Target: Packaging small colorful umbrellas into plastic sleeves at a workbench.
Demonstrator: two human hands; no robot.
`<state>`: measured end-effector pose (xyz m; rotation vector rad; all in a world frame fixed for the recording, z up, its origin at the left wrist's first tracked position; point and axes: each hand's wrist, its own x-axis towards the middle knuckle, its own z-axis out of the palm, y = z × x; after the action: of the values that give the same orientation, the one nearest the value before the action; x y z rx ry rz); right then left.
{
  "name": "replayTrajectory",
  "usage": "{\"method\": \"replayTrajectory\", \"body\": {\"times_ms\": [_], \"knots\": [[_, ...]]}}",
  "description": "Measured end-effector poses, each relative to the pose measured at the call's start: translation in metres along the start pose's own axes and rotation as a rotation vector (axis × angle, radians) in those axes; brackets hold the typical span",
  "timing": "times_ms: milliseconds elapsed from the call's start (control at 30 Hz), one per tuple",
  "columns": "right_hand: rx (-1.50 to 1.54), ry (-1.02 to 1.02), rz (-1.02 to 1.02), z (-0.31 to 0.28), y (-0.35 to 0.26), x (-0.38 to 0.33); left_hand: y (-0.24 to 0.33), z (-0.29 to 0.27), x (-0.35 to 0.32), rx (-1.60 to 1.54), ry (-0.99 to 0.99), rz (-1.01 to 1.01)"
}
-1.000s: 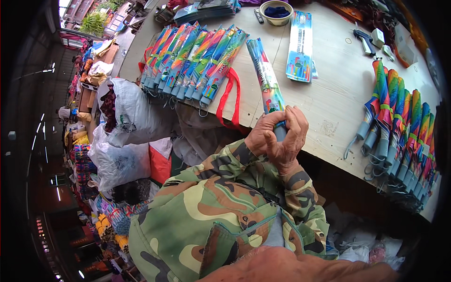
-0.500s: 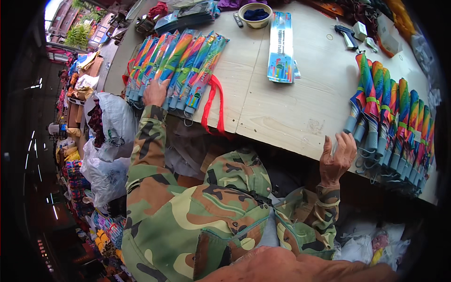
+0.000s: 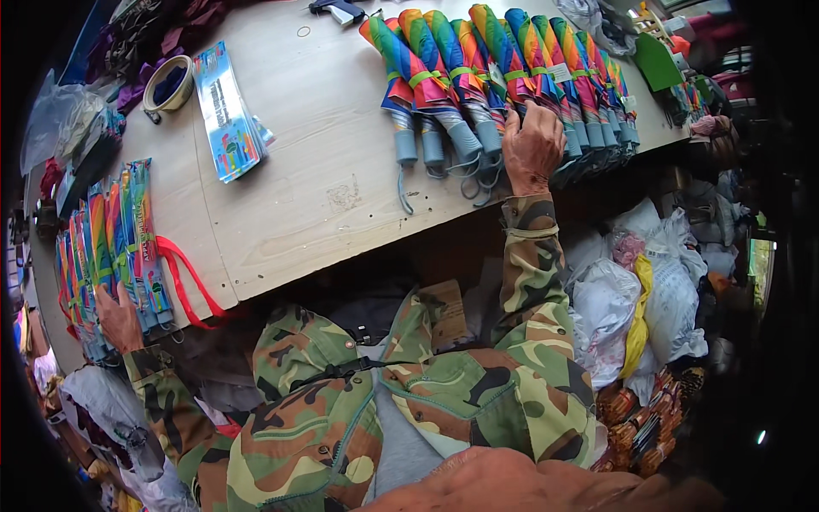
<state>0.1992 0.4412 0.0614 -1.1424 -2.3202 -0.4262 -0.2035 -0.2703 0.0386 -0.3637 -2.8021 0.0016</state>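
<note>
Folded rainbow umbrellas (image 3: pixel 473 72) with blue-grey handles and wrist cords lie in a row at the right side of the table. My right hand (image 3: pixel 533 145) is among their handles, its fingers bent round one umbrella; its grip is partly hidden. To the left lies a second row of rainbow umbrellas (image 3: pixel 111 235) in clear printed sleeves. My left hand (image 3: pixel 118 320) rests on the handle ends of that row with its fingers apart. A red strap (image 3: pixel 183 277) loops out from beside the sleeved umbrellas over the table's front edge.
Flat printed sleeves (image 3: pixel 226 119) are stacked on the pale table (image 3: pixel 299 230), next to a bowl (image 3: pixel 169 84) holding dark cloth. A glue gun (image 3: pixel 339 10) lies at the far edge. White plastic bags (image 3: pixel 606 307) are piled below on the right.
My view has swung to the right. My right hand has gone from the table's front edge onto the umbrella row; my left hand stays at the sleeved umbrellas.
</note>
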Motion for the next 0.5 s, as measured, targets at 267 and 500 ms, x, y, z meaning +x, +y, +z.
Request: {"method": "replayTrajectory", "body": {"times_ms": [267,500], "knots": [[-0.255,-0.139,-0.061,0.027,0.026,0.021,0.133,-0.029,-0.041,-0.432,-0.193,0.100],[0.047,-0.201,0.025,0.011,0.026,0.036,0.186,-0.032,-0.077,-0.661,-0.263,0.292]]}}
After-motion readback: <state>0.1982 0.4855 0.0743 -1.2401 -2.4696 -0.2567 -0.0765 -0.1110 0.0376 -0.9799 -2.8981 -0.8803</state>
